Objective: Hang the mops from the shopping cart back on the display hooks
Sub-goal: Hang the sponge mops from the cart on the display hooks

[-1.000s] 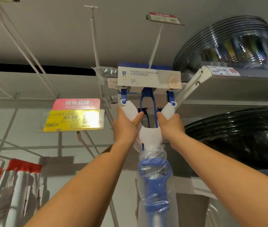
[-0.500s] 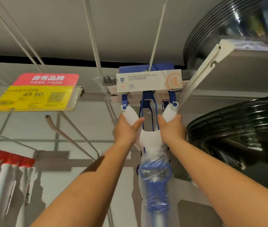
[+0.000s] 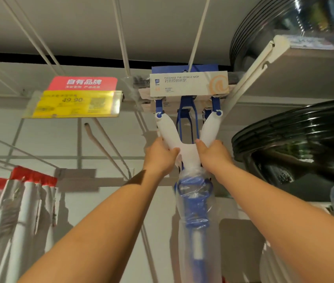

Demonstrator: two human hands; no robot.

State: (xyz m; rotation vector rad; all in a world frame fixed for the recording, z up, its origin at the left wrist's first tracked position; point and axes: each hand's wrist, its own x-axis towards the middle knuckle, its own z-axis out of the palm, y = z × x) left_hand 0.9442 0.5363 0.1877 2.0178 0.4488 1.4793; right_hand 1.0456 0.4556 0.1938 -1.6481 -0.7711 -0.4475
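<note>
Head view: left hand (image 3: pixel 160 158) and right hand (image 3: pixel 213 157) grip the upright mop (image 3: pixel 189 160), sponge head up, handle down.

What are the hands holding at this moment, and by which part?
Both hands grip the sponge mop by its white Y-shaped yoke below the head: the left hand on the left branch, the right hand on the right branch.

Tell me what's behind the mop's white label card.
The top edge of a blue card shows above the label card, and another mop head pokes out left. The card hides where the white hook rod ends.
</note>
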